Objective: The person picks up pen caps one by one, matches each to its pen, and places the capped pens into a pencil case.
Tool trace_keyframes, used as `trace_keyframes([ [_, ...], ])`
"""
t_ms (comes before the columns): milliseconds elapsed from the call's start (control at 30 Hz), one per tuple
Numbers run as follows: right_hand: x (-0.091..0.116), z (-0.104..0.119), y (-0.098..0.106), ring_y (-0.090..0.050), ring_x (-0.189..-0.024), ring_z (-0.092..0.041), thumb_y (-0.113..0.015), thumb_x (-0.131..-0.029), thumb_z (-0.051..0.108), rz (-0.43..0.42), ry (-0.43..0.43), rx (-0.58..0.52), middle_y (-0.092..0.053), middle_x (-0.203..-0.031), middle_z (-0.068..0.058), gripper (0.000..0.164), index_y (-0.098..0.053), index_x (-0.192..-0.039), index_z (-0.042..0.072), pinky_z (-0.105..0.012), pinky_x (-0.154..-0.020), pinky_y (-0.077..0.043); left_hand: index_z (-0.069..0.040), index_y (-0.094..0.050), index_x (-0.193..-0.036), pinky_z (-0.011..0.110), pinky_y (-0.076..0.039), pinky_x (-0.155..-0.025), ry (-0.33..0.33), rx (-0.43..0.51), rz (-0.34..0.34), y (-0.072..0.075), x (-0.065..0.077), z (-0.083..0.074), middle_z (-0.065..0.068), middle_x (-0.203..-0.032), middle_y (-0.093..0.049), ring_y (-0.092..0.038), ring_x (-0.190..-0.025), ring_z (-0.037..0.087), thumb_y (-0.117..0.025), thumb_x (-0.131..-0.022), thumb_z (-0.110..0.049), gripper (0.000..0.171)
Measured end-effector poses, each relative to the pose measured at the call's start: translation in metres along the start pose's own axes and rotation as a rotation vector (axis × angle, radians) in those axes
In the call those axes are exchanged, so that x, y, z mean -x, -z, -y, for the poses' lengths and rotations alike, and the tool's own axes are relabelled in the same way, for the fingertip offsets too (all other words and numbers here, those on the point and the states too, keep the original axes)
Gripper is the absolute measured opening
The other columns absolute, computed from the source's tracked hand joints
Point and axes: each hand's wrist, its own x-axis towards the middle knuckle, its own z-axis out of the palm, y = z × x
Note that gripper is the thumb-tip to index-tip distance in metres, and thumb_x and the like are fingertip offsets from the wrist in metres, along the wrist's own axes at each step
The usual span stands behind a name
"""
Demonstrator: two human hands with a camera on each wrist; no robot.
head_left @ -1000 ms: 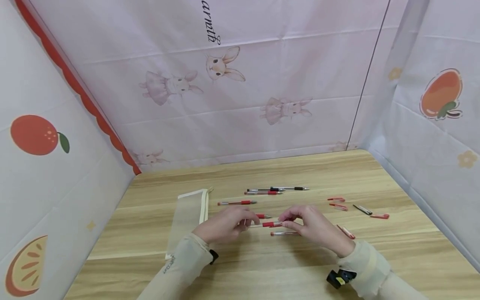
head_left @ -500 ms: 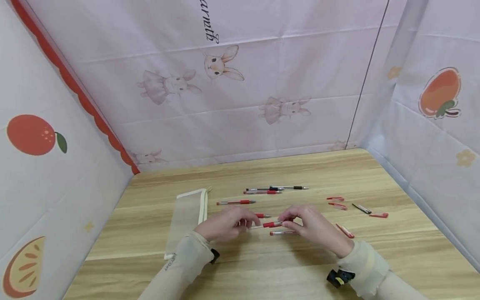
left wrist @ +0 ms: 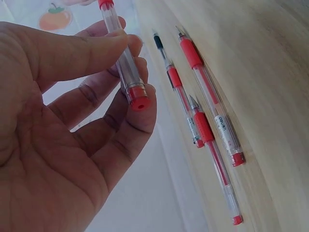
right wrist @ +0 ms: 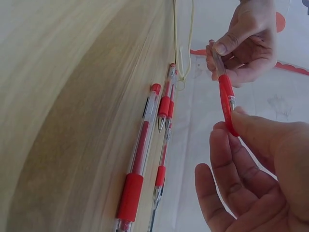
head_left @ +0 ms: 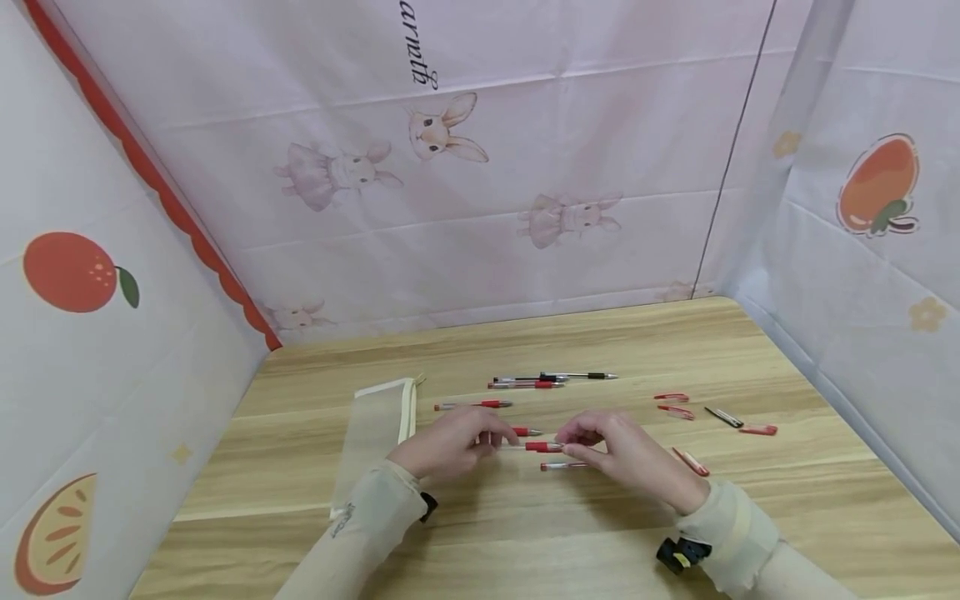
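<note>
My left hand [head_left: 453, 444] pinches the clear barrel of a red gel pen [left wrist: 126, 67] between thumb and fingers, near its red end plug. The pen is held above the table, its red grip pointing toward my right hand [head_left: 626, 454]. At the metal tip, the thumb and forefinger of the right hand pinch a slim red piece [right wrist: 225, 108] that looks like a pen cap with its clip, lying along the grip. Its far end is partly hidden by the fingers. Below, an uncapped red pen [head_left: 561, 466] lies on the table, partly behind the right hand.
More uncapped red pens [head_left: 473, 406] and black pens [head_left: 581, 376] lie farther back on the wooden table [head_left: 510, 550]. Several loose caps [head_left: 676, 412], red and black, are scattered at right. A pale mesh zip pouch [head_left: 371, 433] lies at left, beside my left forearm.
</note>
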Motion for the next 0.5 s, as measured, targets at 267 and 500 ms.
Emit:
trace_keyframes([
  [267, 0.0003, -0.0049, 0.0030, -0.069, -0.093, -0.001, -0.072, -0.103, 0.017, 0.030, -0.029, -0.009, -0.078, -0.107, 0.009, 0.013, -0.079, -0.115, 0.020, -0.025, -0.086, -0.060, -0.016, -0.080, -0.123, 0.030, -0.057, -0.091, 0.025, -0.015, -0.002, 0.0028, -0.0022, 0.0011, 0.003, -0.113, -0.078, -0.063, -0.095, 0.008, -0.058, -0.097, 0.013, 0.044],
  [500, 0.0029, -0.0070, 0.0057, -0.068, -0.095, -0.002, -0.071, -0.104, 0.015, 0.008, -0.013, -0.020, -0.078, -0.110, 0.002, 0.018, -0.077, -0.120, 0.018, -0.029, -0.089, -0.061, -0.018, -0.080, -0.123, 0.033, -0.059, -0.095, 0.073, -0.053, -0.021, 0.0071, -0.0022, 0.0063, 0.001, -0.116, -0.077, -0.063, -0.097, 0.008, -0.062, -0.098, 0.009, 0.041],
])
